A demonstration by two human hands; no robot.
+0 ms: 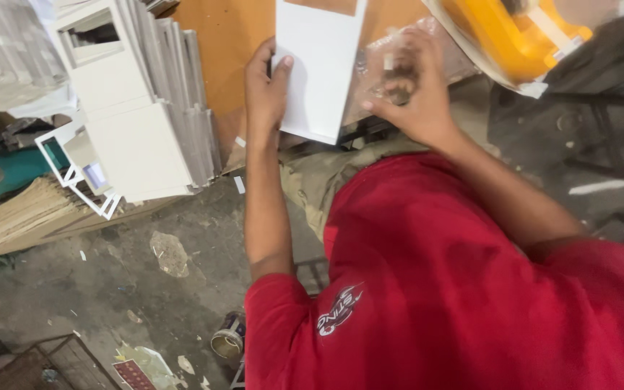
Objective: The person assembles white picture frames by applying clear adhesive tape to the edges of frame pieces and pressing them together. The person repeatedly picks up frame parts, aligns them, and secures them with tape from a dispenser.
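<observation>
Head view: the left hand (267, 87) clasps the flat white rectangular board (321, 65) at its nine o'clock edge. At three o'clock of it, the right hand (406, 90) clenches a crinkled clear plastic bag (380, 61) over the orange-brown table (229, 29).

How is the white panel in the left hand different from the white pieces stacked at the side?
The white panel is one flat sheet, gripped at its edge by the left hand; the stacked white pieces are many, leaning together, untouched. The panel's face looks plain, while several stacked pieces show rectangular window cutouts. The right hand grips a clear plastic bag beside the panel. Both are white, flat and straight-edged.
</observation>
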